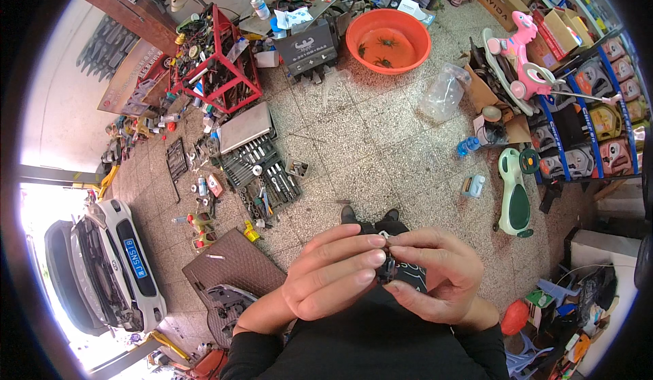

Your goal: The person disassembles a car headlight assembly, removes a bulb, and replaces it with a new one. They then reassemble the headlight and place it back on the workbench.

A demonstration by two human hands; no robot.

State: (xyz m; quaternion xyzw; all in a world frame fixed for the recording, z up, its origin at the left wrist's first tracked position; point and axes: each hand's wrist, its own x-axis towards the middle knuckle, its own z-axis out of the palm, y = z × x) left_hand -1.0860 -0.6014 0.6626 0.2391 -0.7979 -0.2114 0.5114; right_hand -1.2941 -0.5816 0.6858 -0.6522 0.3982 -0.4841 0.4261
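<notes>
In front of my dark clothing, both hands are raised and close together. My left hand (332, 271) has its fingers bent around a small black part (388, 270). From the other side my right hand (439, 271) pinches the same part between thumb and fingers. A bit of light metal or white shows at its top, near the fingertips. My fingers cover most of the part, so its exact kind cannot be made out. My shoes (348, 214) stand on the speckled tile floor beyond my hands.
An open socket tool case (262, 179) lies on the floor to the left, near a brown quilted mat (248, 257). Farther off are a red rack (228, 67) and an orange basin (389, 71) of water. A green ride-on toy (515, 196) stands right; a white car (122, 264), left.
</notes>
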